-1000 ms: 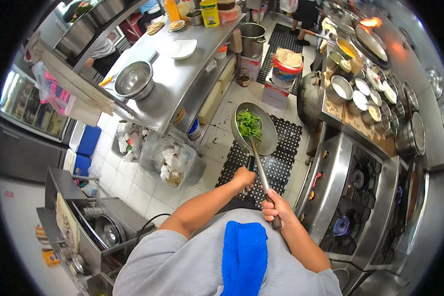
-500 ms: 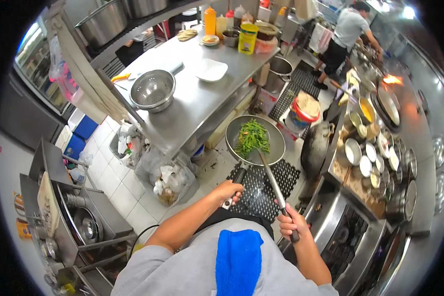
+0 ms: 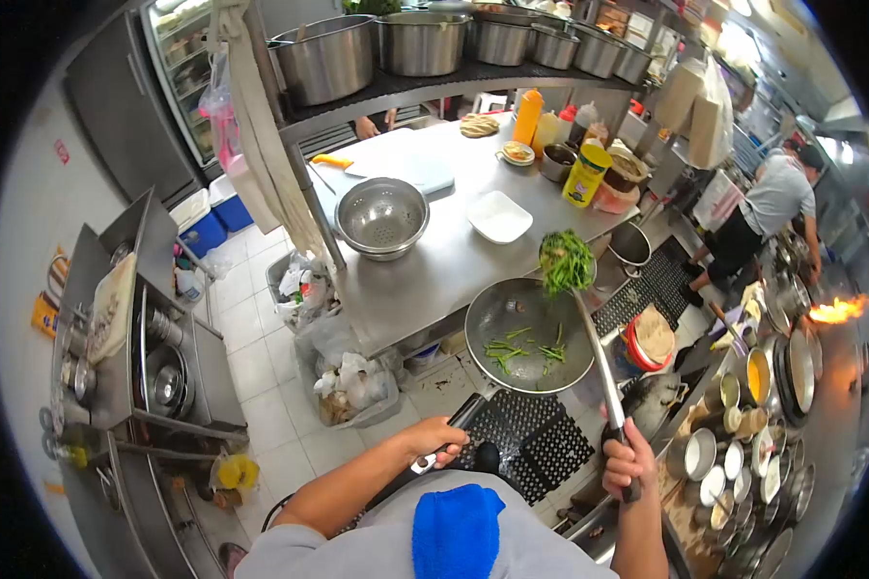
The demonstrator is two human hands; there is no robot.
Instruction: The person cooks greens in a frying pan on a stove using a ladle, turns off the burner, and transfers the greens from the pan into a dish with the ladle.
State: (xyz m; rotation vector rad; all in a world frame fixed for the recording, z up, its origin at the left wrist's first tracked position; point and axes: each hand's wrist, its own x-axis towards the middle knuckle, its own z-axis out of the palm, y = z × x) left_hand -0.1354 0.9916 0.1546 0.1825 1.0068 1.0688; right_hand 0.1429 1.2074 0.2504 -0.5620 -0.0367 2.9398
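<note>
My left hand (image 3: 436,442) is closed round the black handle of a wok (image 3: 529,289), which hangs beside the steel table's front edge. A few cut green stalks (image 3: 504,355) lie in its bottom. My right hand (image 3: 630,461) grips the black end of a long-handled ladle (image 3: 601,362). A heap of green vegetables (image 3: 567,261) sits on the ladle and hides its head, above the wok's upper right rim. On the table nearby is a white square dish (image 3: 500,216), with a steel colander (image 3: 382,218) to its left.
Stockpots (image 3: 422,44) line the shelf above the steel table (image 3: 396,299). A bin of rubbish (image 3: 357,391) stands at the table's front leg. On the right are a counter of metal containers (image 3: 693,454), a flame (image 3: 840,310) and a co-worker (image 3: 780,198). Rubber mats (image 3: 526,439) cover the floor.
Most of the greens have been lifted out of the wok on the ladle, leaving a few stalks. The view has shifted left and up; wok and ladle are now closer to the table.
</note>
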